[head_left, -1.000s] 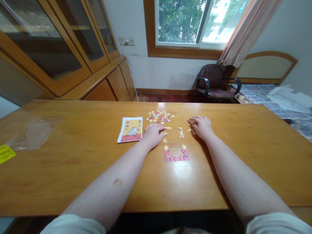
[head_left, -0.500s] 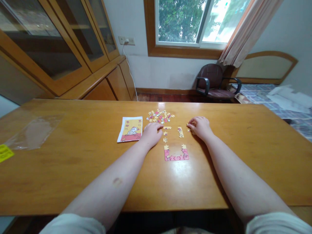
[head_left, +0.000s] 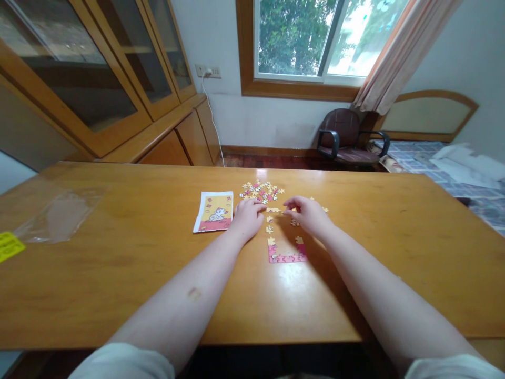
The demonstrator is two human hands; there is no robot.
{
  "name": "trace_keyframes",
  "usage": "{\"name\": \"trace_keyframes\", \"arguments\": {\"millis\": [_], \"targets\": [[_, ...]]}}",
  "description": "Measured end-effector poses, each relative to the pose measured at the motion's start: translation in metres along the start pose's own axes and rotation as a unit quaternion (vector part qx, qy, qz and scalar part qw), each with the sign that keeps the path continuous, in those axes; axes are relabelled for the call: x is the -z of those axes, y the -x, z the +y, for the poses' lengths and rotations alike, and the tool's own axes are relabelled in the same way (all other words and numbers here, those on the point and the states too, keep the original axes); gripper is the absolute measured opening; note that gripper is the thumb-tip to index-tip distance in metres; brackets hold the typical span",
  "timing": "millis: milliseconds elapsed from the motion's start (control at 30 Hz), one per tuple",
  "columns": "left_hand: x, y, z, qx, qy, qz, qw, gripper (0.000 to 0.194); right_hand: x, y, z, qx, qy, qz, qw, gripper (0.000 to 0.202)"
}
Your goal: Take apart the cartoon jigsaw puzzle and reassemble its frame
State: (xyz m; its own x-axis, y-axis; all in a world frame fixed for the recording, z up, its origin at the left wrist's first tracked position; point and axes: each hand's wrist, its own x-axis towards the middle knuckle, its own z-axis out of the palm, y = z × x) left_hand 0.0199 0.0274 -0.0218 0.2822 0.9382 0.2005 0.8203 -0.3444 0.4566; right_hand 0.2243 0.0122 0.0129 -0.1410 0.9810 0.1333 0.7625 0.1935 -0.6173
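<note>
My left hand (head_left: 248,217) lies on the table with its fingers stretched out, the tips by the left end of a short yellow strip of joined jigsaw pieces (head_left: 273,210). At the strip's right end my right hand (head_left: 310,215) pinches a small puzzle piece, mostly hidden by the fingers. Below is a U-shaped pink and yellow puzzle border (head_left: 287,259). Single edge pieces (head_left: 269,230) stand in a column above its left side. Another joined section (head_left: 294,222) shows partly under my right hand.
Behind my hands lies a heap of loose puzzle pieces (head_left: 262,190). The reference picture (head_left: 215,213) rests left of my left hand. A few loose pieces (head_left: 325,209) lie beyond my right hand. A clear plastic bag (head_left: 59,216) is at the far left of the table (head_left: 150,263).
My right hand has moved left from the loose pieces to the right end of the yellow strip, uncovering pieces behind it. My left hand stays nearly in place. The view has shifted slightly.
</note>
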Motion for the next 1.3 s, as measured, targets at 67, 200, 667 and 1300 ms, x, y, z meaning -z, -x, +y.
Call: {"name": "trace_keyframes", "arguments": {"millis": [67,200,667,1300], "targets": [[0.002,0.000,0.001,0.003,-0.001,0.002,1.000,0.036,-0.009,-0.010,-0.008,-0.041,-0.012,-0.014,0.999,0.013],[0.005,0.000,0.004,0.016,0.005,0.012,1.000,0.034,-0.026,-0.028,-0.010,-0.106,-0.065,-0.046,0.991,0.015],[0.004,-0.002,0.005,0.028,0.007,0.020,0.999,0.029,-0.040,-0.031,-0.006,-0.066,-0.008,-0.058,0.996,0.017],[0.006,0.000,0.005,0.019,0.005,0.004,1.000,0.030,-0.041,-0.028,0.004,0.016,0.037,-0.021,0.999,0.019]]}}
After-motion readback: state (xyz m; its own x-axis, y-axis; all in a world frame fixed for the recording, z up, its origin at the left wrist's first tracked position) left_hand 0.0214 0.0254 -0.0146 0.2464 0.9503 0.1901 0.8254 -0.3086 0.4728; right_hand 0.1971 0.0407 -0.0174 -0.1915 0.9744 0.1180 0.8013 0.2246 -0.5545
